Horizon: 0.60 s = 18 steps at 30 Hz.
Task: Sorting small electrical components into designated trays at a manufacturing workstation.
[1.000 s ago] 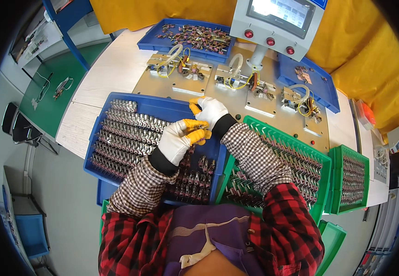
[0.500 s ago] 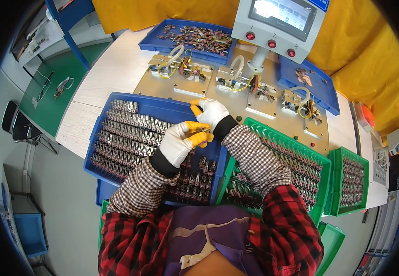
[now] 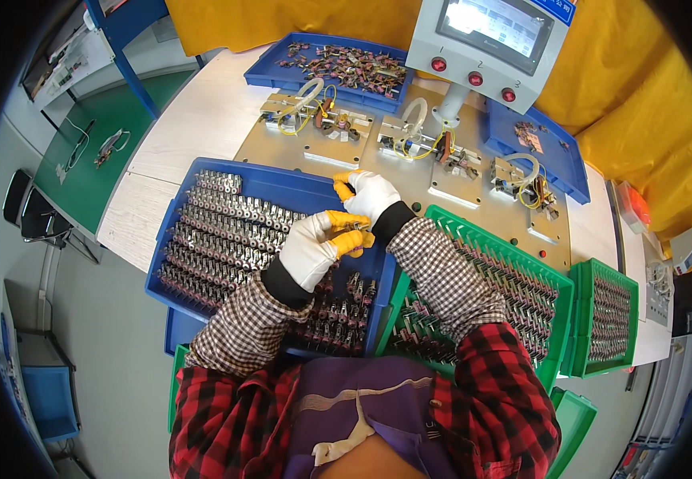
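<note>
Over the blue tray (image 3: 202, 307), my left hand (image 3: 314, 249), in a white glove with yellow fingertips, is closed on a small metal part (image 3: 359, 230). Its fingers cover most of that part. Just beyond it, over the tray's right side, my right hand (image 3: 373, 196) wears the same kind of glove. Its fingers are bent and pressed together, and whatever they hold, if anything, is hidden. Beneath the hands, the tray carries rows of small metal parts (image 3: 230, 231) with pinkish rings.
A green tray (image 3: 565, 299) of thin parts in rows lies under my right forearm, with a smaller green tray (image 3: 636, 311) beyond. Farther off stand metal fixtures (image 3: 334, 124) with hoses, a control box with a screen (image 3: 493, 36), and a blue tray of loose parts (image 3: 262, 76).
Both hands keep nearly the same place and pose. The whole view has shifted very slightly.
</note>
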Available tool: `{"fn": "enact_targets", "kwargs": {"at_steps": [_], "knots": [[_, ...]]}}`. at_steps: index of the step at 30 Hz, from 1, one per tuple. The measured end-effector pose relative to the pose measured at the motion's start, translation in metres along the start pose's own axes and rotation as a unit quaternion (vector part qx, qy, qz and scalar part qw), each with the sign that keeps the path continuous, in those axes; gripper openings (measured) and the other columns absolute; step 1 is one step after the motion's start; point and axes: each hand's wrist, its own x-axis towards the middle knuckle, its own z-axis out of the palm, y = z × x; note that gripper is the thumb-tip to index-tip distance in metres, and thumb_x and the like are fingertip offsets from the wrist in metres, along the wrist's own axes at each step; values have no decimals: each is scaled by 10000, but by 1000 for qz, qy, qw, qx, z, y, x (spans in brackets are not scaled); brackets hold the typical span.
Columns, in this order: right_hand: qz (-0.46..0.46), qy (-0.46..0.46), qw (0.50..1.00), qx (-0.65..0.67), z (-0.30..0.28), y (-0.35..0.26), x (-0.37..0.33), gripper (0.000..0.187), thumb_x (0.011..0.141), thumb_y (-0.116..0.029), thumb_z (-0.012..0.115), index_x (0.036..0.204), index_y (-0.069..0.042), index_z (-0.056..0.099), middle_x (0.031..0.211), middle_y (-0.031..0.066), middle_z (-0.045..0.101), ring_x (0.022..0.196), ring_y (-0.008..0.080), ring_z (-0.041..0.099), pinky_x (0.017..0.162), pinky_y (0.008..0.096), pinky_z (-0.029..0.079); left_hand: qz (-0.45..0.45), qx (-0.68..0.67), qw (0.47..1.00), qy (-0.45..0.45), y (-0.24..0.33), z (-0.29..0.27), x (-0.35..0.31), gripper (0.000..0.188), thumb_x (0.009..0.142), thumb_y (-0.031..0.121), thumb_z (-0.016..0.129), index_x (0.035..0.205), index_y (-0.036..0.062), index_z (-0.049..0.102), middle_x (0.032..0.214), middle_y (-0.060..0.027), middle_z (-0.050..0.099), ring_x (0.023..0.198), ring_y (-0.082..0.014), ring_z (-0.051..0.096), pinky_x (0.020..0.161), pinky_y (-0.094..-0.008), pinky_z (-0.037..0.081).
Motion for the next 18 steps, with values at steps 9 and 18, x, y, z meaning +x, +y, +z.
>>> {"fn": "enact_targets", "kwargs": {"at_steps": [9,18], "knots": [[0,4,1000,-14,5,4,4,285,810,-289,494,971,-85,611,917,123,629,794,305,588,700,360,482,-1,3,1000,0,0,2,0,210,742,-53,602,951,-58,579,796,-152,623,736,-176,614,613,-200,487],[3,-9,1000,-12,5,4,5,302,814,-297,492,1003,-90,602,942,117,626,801,303,590,703,354,483,-5,0,1000,-4,-2,0,1,206,746,-56,594,951,-59,578,797,-153,623,726,-173,611,615,-199,482]]}}
